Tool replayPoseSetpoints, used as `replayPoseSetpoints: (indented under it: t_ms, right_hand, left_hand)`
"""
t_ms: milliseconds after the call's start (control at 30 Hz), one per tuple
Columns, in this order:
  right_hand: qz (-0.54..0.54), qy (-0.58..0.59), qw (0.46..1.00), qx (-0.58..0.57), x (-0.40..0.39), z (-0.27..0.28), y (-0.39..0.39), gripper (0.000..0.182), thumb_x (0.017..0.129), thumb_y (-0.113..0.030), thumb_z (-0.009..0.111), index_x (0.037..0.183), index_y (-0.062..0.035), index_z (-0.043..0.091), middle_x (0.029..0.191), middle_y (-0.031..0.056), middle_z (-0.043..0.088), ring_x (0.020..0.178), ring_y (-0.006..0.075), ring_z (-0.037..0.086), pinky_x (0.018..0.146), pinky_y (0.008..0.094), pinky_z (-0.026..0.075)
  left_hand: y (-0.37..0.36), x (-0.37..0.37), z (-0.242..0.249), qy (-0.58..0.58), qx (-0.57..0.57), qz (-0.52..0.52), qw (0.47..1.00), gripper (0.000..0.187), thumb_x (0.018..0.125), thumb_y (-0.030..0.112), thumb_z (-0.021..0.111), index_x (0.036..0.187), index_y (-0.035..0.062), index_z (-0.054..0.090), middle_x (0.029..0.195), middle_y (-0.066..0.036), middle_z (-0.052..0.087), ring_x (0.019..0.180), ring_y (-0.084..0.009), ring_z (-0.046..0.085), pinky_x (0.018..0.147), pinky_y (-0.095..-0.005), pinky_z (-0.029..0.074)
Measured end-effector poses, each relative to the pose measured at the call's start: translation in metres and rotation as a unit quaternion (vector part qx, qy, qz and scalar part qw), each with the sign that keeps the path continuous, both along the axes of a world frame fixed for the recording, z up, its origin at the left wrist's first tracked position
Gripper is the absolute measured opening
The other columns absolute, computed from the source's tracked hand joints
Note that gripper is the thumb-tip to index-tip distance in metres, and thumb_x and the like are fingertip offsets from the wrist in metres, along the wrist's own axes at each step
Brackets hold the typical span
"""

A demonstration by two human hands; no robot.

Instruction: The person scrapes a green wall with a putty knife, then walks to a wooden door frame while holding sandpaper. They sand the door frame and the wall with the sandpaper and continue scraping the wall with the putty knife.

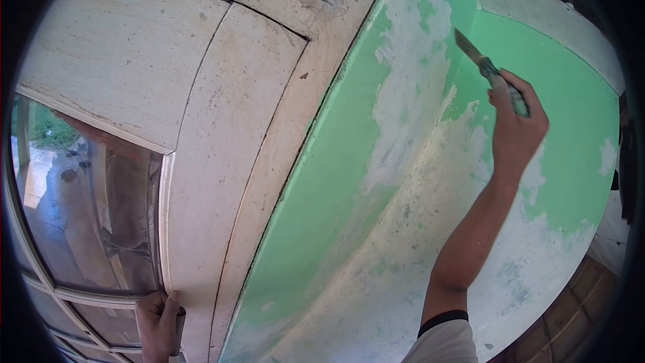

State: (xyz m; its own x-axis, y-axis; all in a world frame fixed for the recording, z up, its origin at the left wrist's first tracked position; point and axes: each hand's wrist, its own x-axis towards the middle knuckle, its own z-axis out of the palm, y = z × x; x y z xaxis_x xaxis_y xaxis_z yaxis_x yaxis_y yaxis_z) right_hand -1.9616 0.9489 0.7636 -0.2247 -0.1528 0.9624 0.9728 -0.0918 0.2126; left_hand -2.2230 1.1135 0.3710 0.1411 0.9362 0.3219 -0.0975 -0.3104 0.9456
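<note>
My right hand (521, 104) is raised in front of the green wall (571, 107), its fingers wrapped round the dark handle of a scraper (468, 46). The scraper's flat, worn blade points up and left, its tip close to the wall's inner corner. Low on the left, my left hand (158, 326) is closed beside the white door frame (195, 249), at the edge of the glass panes. A dark edge shows at its fingers; I cannot tell what it holds. Pale bare patches (410, 60) spread over the green paint on both sides of the corner.
A glass pane (101, 195) with white bars fills the left side and reflects the outdoors. Cracked white boards (255, 60) run between it and the wall. Brown tiles (571, 309) lie at the lower right. A pale ledge (544, 13) tops the wall.
</note>
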Motion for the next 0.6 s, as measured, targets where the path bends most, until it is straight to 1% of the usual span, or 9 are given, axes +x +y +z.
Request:
replayPoseSetpoints:
  t_ms: [133,267,333,367,433,467,500,567,600]
  right_hand:
    - [-0.029,0.056,0.997,-0.038,0.011,0.020,0.015,0.015,0.079,-0.007,0.065,0.091,0.0004,0.068,0.064,0.0000,0.055,0.056,0.0052,0.045,0.054,0.0214,0.037]
    - [-0.049,0.017,0.998,-0.026,-0.014,0.001,0.005,0.014,0.079,-0.008,0.065,0.090,0.0000,0.068,0.065,0.0009,0.057,0.056,0.0053,0.046,0.054,0.0217,0.038]
    - [-0.011,0.006,1.000,0.008,-0.025,-0.012,0.002,0.014,0.079,-0.008,0.065,0.090,0.0002,0.067,0.066,0.0025,0.059,0.057,0.0066,0.049,0.056,0.0220,0.039]
    - [-0.011,0.006,1.000,0.008,-0.017,-0.007,0.006,0.014,0.079,-0.008,0.065,0.090,0.0002,0.067,0.066,0.0025,0.059,0.057,0.0066,0.049,0.056,0.0220,0.039]
    - [-0.087,-0.081,0.992,-0.038,0.019,0.015,0.023,0.015,0.079,-0.007,0.065,0.091,0.0006,0.067,0.069,0.0035,0.061,0.060,0.0080,0.052,0.057,0.0221,0.041]
    - [-0.166,-0.060,0.984,-0.032,0.033,0.023,0.031,0.016,0.079,-0.007,0.065,0.092,0.0010,0.067,0.071,0.0034,0.062,0.062,0.0085,0.053,0.059,0.0227,0.042]
    - [-0.166,-0.061,0.984,-0.030,0.032,0.025,0.023,0.016,0.079,-0.007,0.065,0.092,0.0010,0.067,0.071,0.0034,0.062,0.062,0.0085,0.053,0.059,0.0227,0.042]
    - [-0.038,0.023,0.998,-0.044,0.020,0.027,0.009,0.016,0.079,-0.007,0.065,0.093,0.0006,0.067,0.073,0.0029,0.062,0.063,0.0075,0.052,0.059,0.0227,0.043]
    - [-0.038,0.012,0.999,-0.008,0.007,0.019,0.002,0.016,0.080,-0.007,0.064,0.094,0.0001,0.067,0.072,0.0022,0.062,0.063,0.0071,0.052,0.058,0.0223,0.042]
  left_hand:
    - [0.000,0.000,0.002,0.009,0.002,-0.005,1.000,0.037,0.088,0.019,0.060,0.060,-0.0032,0.054,0.052,-0.004,0.053,0.050,-0.0068,0.046,0.048,-0.0249,0.036]
    - [0.001,-0.001,-0.001,0.014,0.004,-0.004,1.000,0.037,0.088,0.020,0.059,0.060,-0.0031,0.054,0.053,-0.004,0.053,0.051,-0.0067,0.045,0.048,-0.0250,0.035]
    - [0.000,-0.001,-0.001,0.002,-0.001,-0.005,1.000,0.037,0.088,0.020,0.059,0.060,-0.0030,0.054,0.053,-0.004,0.052,0.051,-0.0067,0.045,0.049,-0.0250,0.035]
    - [0.000,-0.002,0.001,0.003,0.001,-0.008,1.000,0.036,0.088,0.020,0.059,0.060,-0.0030,0.054,0.053,-0.004,0.053,0.051,-0.0069,0.045,0.049,-0.0249,0.035]
    - [-0.002,-0.001,0.002,0.004,0.004,-0.013,1.000,0.036,0.088,0.019,0.059,0.061,-0.0029,0.055,0.054,-0.004,0.053,0.051,-0.0070,0.046,0.049,-0.0248,0.035]
    - [-0.002,-0.001,0.001,0.004,0.004,-0.012,1.000,0.036,0.088,0.019,0.059,0.061,-0.0029,0.055,0.053,-0.004,0.053,0.051,-0.0071,0.046,0.049,-0.0249,0.035]
    - [-0.001,-0.001,0.002,0.000,0.004,-0.008,1.000,0.036,0.088,0.019,0.059,0.061,-0.0029,0.055,0.053,-0.004,0.053,0.051,-0.0072,0.046,0.049,-0.0250,0.035]
    - [-0.001,-0.003,0.003,0.005,0.006,-0.008,1.000,0.036,0.088,0.020,0.059,0.061,-0.0030,0.055,0.053,-0.004,0.053,0.051,-0.0072,0.046,0.048,-0.0251,0.035]
    - [-0.001,-0.005,0.003,0.019,0.007,-0.013,1.000,0.037,0.089,0.020,0.059,0.060,-0.0030,0.055,0.052,-0.004,0.053,0.051,-0.0072,0.046,0.048,-0.0253,0.035]
